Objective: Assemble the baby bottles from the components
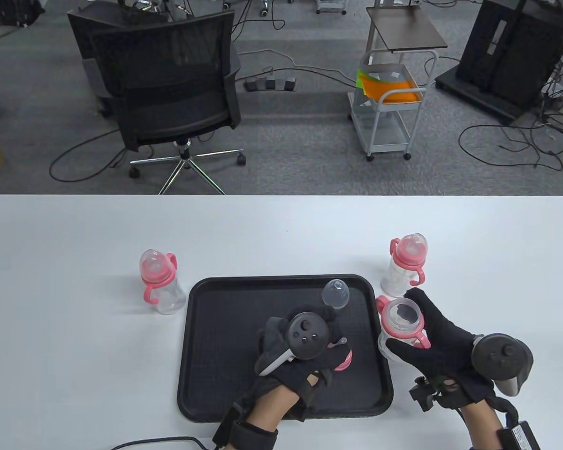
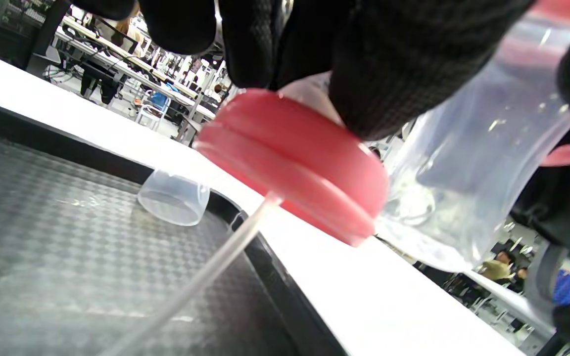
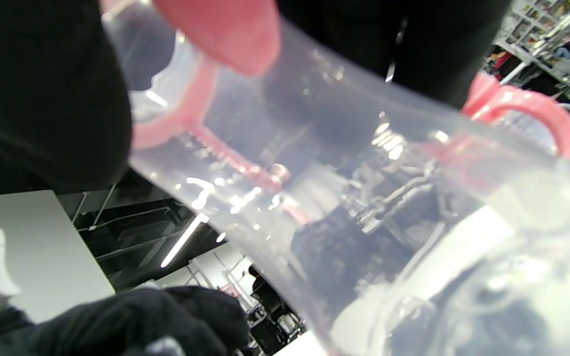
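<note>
My right hand grips an open clear bottle body with a pink handle ring, held tilted at the black tray's right edge; it fills the right wrist view and shows in the left wrist view. My left hand holds a pink screw collar with a clear straw hanging from it above the tray. A clear dome cap lies on the tray's far right part; it also shows in the left wrist view.
Two assembled pink-and-clear bottles stand on the white table: one left of the tray, one beyond its right corner. An office chair and a white cart stand on the floor behind the table.
</note>
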{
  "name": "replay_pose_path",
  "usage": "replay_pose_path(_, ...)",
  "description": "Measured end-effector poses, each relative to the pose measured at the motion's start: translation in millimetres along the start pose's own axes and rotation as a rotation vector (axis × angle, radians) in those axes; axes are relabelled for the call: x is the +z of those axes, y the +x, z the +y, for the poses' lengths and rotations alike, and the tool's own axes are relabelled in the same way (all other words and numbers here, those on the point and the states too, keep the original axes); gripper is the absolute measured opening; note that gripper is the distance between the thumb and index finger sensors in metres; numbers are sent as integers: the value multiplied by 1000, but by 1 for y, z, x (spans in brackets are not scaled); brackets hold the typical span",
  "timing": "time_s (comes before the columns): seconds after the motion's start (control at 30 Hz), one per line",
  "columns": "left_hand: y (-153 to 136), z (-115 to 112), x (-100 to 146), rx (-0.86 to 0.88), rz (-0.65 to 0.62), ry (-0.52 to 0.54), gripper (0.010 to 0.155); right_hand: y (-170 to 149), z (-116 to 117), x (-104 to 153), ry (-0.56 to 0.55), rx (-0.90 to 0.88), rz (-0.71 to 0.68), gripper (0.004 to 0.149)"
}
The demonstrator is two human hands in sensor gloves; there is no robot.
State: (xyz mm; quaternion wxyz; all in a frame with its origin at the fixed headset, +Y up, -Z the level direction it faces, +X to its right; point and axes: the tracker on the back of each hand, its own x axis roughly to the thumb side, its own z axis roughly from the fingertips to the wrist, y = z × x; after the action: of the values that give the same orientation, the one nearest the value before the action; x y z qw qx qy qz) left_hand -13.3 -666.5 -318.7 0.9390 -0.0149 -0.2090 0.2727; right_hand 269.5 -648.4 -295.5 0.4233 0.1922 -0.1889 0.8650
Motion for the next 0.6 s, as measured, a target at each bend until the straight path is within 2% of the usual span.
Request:
replay_pose_path(0.2, -6, 15, 4, 90, -23, 86, 39, 5, 3, -1, 19, 19, -18, 97)
replay_pose_path(0.33, -2, 25, 7, 108, -37, 172, 37, 14, 2, 0, 27, -42, -38, 96)
replay_pose_path(0.6, 6, 43, 15, 115, -67, 272, 37, 30, 11, 2, 71, 159, -98, 96)
